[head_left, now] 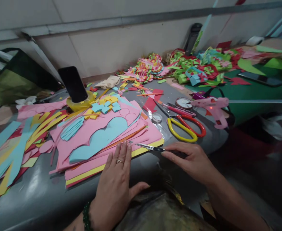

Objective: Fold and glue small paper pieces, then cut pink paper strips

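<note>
My left hand (118,176) lies flat with its fingers stretched out on the front edge of a stack of pink paper sheets (152,131). A ring and a green bead bracelet are on it. In my right hand (193,162) is a slim craft knife (152,148), its blade pointing left over the yellow sheet (141,150) at the stack's front edge. Just beyond my left fingers a light blue paper cutout (102,138) with a scalloped edge lies on the pink paper. Blue and yellow folded paper pieces (106,106) rest farther back on the stack.
Red-and-yellow-handled scissors (186,128), a tape roll (157,118) and a pink glue gun (213,109) lie to the right. A phone (72,84) stands in a yellow holder. Paper strips (20,147) cover the left side; colourful paper flowers (148,67) are heaped by the wall.
</note>
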The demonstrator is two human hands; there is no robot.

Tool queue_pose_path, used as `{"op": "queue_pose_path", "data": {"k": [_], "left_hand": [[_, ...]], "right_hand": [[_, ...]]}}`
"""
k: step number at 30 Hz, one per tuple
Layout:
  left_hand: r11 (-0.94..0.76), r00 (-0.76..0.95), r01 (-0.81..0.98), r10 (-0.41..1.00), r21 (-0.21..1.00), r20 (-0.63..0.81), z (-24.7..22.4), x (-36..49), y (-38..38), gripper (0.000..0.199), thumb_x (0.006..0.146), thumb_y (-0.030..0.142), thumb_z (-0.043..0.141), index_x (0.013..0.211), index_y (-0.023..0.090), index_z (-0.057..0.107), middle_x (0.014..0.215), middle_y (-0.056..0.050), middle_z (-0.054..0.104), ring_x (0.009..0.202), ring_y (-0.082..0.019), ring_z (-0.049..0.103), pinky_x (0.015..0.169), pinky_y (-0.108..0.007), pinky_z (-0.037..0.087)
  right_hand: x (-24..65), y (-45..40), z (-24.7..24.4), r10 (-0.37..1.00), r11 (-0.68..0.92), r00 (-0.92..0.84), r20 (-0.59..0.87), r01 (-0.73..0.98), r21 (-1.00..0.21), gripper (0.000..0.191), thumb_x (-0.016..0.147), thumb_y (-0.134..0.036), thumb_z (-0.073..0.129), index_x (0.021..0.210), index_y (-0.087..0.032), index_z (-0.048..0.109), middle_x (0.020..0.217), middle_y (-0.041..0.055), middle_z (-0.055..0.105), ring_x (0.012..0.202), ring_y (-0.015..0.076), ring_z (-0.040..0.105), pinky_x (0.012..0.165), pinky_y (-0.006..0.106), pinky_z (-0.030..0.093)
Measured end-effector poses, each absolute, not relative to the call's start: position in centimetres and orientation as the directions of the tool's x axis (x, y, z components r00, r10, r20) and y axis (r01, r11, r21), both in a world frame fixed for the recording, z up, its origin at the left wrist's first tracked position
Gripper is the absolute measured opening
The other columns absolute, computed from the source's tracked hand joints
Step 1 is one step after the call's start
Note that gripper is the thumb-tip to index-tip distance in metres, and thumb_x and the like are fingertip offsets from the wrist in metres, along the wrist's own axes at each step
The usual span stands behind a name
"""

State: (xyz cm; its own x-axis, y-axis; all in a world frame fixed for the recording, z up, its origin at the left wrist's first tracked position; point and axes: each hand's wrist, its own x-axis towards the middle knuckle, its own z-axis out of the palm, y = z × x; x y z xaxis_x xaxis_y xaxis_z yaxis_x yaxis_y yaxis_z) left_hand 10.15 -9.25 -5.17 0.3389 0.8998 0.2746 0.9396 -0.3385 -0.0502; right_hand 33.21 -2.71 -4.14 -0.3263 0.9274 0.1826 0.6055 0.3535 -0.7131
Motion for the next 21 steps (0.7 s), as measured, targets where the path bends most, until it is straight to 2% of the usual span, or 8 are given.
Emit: {"op": "queue_pose_path", "data": {"k": [2, 13, 17, 21], "left_hand": [[-0.348, 0.349, 0.936, 0.899, -0.053, 0.262, -5.3, 9.9, -9.3, 0.088, 0.078, 0.064, 0.05, 0.139, 0.003, 0.032, 0.144, -0.02, 0.039, 0.133, -0.029, 0.037, 0.101, -0.044, 0.043], [-0.34, 0.344, 0.938, 0.905, -0.059, 0.252, -4.9, 10.1, -9.0, 0.089, 0.075, 0.064, 0.055, 0.138, 0.004, 0.036, 0.143, -0.018, 0.04, 0.131, -0.029, 0.04, 0.104, -0.044, 0.039], [-0.326, 0.325, 0.945, 0.912, -0.039, 0.248, -5.0, 10.3, -8.9, 0.092, 0.072, 0.065, 0.057, 0.141, 0.009, 0.033, 0.146, -0.016, 0.036, 0.134, -0.032, 0.034, 0.104, -0.05, 0.037], [-0.348, 0.338, 0.937, 0.912, 0.003, 0.233, -5.3, 10.5, -8.6, 0.099, 0.069, 0.065, 0.061, 0.142, 0.006, 0.029, 0.148, -0.017, 0.032, 0.137, -0.031, 0.03, 0.106, -0.045, 0.036]], "right_hand": [[33.2, -2.7, -4.1, 0.926, 0.358, -0.328, 0.184, 0.613, -0.705, 0.016, 0.082, -0.033, 0.062, 0.083, -0.021, 0.072, 0.081, 0.0012, 0.073, 0.074, 0.0162, 0.067, 0.065, 0.024, 0.051], [33.6, -2.9, -3.2, 0.917, 0.38, -0.353, 0.187, 0.627, -0.68, 0.016, 0.083, -0.034, 0.061, 0.083, -0.021, 0.071, 0.08, 0.0012, 0.072, 0.074, 0.0163, 0.067, 0.066, 0.023, 0.051], [33.7, -2.7, -3.1, 0.923, 0.38, -0.315, 0.221, 0.654, -0.654, 0.016, 0.082, -0.035, 0.062, 0.083, -0.021, 0.07, 0.081, 0.0025, 0.073, 0.074, 0.0179, 0.067, 0.067, 0.026, 0.052], [33.4, -3.0, -3.3, 0.916, 0.389, -0.341, 0.21, 0.631, -0.671, 0.016, 0.083, -0.034, 0.061, 0.082, -0.021, 0.071, 0.08, 0.0018, 0.072, 0.073, 0.017, 0.067, 0.066, 0.025, 0.052]]}}
